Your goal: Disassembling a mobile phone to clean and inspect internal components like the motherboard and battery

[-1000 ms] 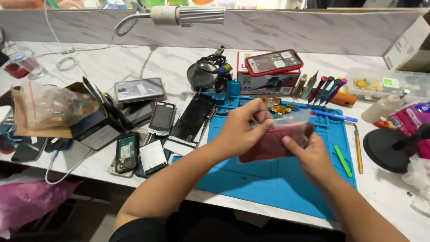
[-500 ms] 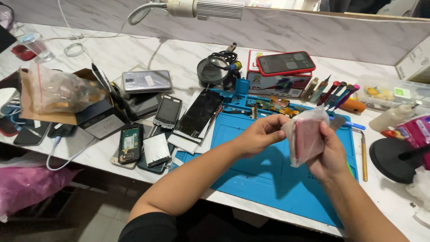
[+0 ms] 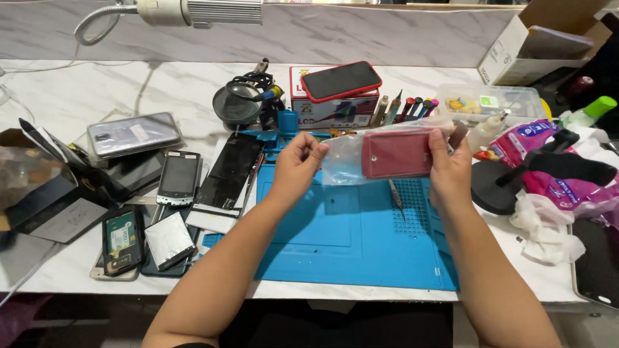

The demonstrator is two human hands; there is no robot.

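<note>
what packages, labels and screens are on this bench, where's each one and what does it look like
Clear bag: held between left hand and right hand over the blue mat, a flat red piece inside.
Printed box: behind the mat, red and white, a red-cased phone lying on top, screen dark.
Cardboard box: far right corner, open, white side.
Pink packet: right edge, crumpled.
Small phone: left of the mat, dark screen.
Green label: on a clear tub.

I hold clear plastic zip bag (image 3: pixel 351 161) stretched flat, horizontal, between my left hand (image 3: pixel 298 162) and right hand (image 3: pixel 449 166). Red rectangular phone case (image 3: pixel 396 154) inside, at right end. Bag in air above blue silicone mat (image 3: pixel 351 238).
</note>
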